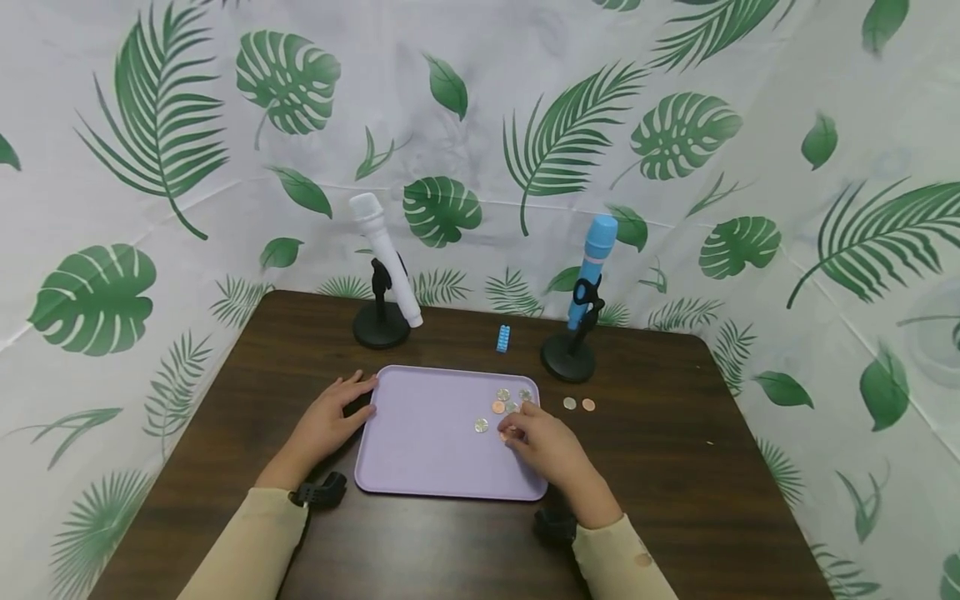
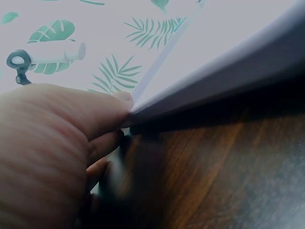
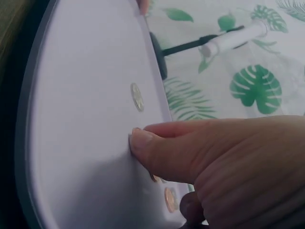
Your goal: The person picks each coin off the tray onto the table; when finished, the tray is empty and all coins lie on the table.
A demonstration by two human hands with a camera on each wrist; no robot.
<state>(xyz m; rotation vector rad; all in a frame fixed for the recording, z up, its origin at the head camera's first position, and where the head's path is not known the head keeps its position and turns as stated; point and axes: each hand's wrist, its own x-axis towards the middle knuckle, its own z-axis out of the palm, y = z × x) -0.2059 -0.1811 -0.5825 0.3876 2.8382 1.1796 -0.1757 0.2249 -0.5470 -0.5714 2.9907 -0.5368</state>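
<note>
A pale purple tray (image 1: 427,450) lies on the dark wooden table. My right hand (image 1: 546,446) is over the tray's right half, its thumb and fingers pinching a coin (image 3: 130,141) that shows only as a thin edge in the right wrist view. Left of those fingertips lies a silver coin (image 1: 482,425). Several others, among them a copper coin (image 1: 498,407), lie just beyond the hand, partly hidden by it. At the tray's left rim rests my left hand (image 1: 326,423), fingers extended; its thumb (image 2: 107,107) touches the rim in the left wrist view.
Right of the tray, a silver coin (image 1: 570,403) and a copper coin (image 1: 588,405) lie on the table (image 1: 660,467). Behind it stand a white microphone (image 1: 390,262) and a blue microphone (image 1: 592,271) on black stands, with a small blue block (image 1: 503,338) between them.
</note>
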